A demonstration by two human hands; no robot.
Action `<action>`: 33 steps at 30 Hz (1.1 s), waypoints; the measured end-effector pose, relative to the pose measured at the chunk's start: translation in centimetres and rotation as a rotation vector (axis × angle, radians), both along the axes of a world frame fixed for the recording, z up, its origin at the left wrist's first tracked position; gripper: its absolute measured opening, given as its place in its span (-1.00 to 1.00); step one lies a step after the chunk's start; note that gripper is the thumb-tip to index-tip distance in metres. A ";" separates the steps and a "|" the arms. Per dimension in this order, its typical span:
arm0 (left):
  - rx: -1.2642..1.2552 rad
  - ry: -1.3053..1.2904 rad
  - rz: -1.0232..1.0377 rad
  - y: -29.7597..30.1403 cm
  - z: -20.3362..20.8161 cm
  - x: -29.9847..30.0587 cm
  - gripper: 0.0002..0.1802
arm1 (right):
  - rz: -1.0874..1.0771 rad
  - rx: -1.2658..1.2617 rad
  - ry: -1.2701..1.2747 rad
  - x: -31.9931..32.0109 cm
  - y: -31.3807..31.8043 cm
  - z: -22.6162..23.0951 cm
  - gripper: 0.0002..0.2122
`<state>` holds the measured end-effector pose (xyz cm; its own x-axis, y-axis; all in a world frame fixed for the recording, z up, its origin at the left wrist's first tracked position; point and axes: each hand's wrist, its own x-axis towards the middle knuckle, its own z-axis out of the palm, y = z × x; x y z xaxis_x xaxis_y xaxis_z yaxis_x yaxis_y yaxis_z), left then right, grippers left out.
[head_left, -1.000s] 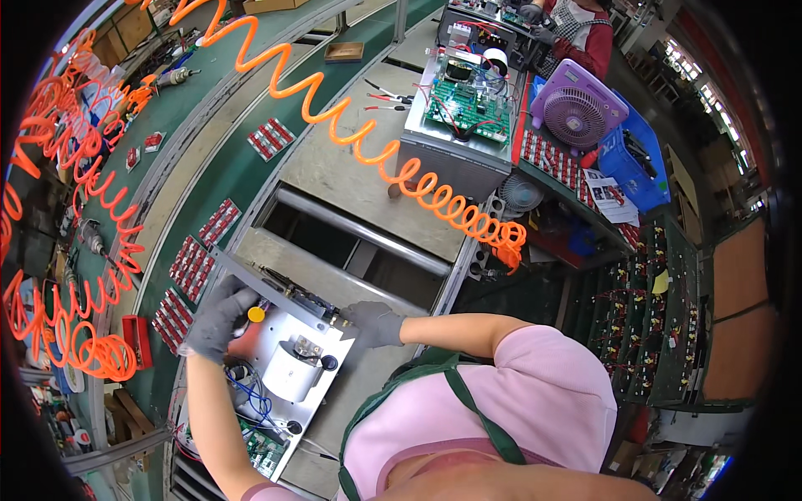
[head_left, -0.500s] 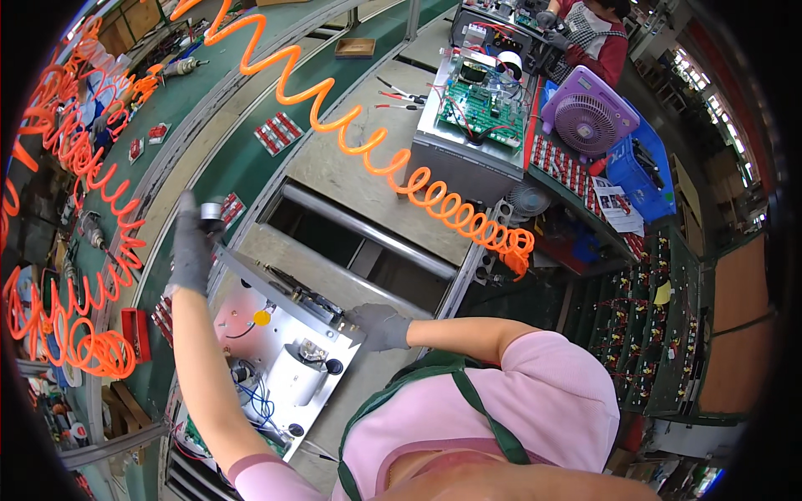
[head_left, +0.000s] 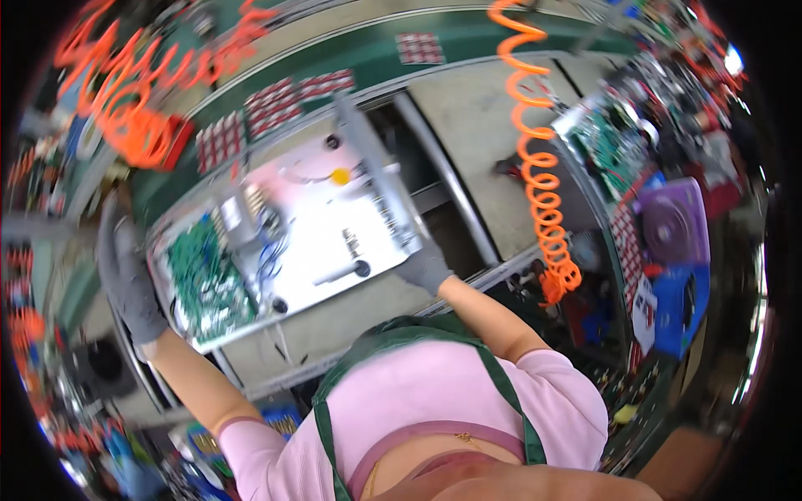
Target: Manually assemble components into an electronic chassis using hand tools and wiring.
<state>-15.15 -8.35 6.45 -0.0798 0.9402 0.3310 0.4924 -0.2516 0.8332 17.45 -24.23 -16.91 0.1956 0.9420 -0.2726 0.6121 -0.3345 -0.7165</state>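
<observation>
A flat metal chassis (head_left: 313, 230) lies in front of me, with a green circuit board (head_left: 205, 271) at its left end and blue wires (head_left: 271, 259) beside the board. A yellow round piece (head_left: 340, 176) and several black round parts sit on its bright plate. Along its right side stands a long grey panel (head_left: 365, 144). My right hand (head_left: 424, 265), in a grey glove, is closed on the chassis's near right corner. Past the left end, next to the circuit board, my gloved left hand (head_left: 129, 271) is held open with fingers stretched out; whether it touches the chassis I cannot tell.
Behind the chassis, red-and-white part sheets (head_left: 271, 108) lie on a green strip. A metal roller (head_left: 451, 184) borders a gap to its right. An orange coiled hose (head_left: 543, 179) hangs down; beyond it are a purple fan (head_left: 672, 221) and a blue bin (head_left: 681, 309).
The view has swung round, so the chassis appears turned and more central. My left hand has left the panel's far end for the circuit-board end. My right hand stays at the panel's near corner.
</observation>
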 end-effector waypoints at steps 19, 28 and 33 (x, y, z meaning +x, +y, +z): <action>-0.123 0.478 0.527 -13.1 -22.6 -18.4 -0.55 | 0.017 0.005 -0.328 -1.6 -0.6 -2.7 -0.68; -0.042 0.466 0.517 -17.3 -23.1 -17.2 -0.51 | 0.500 -0.077 -0.359 4.9 -4.1 -6.1 -0.59; -0.115 0.540 0.541 -17.7 -22.0 -16.6 -0.43 | 0.383 -0.150 -0.768 8.8 11.8 13.6 -0.76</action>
<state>-31.73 -26.08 -15.51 -0.3937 0.8470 0.3571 0.8674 0.2138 0.4492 26.23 -12.44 -3.29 0.0537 0.9453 -0.3218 0.9976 -0.0648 -0.0239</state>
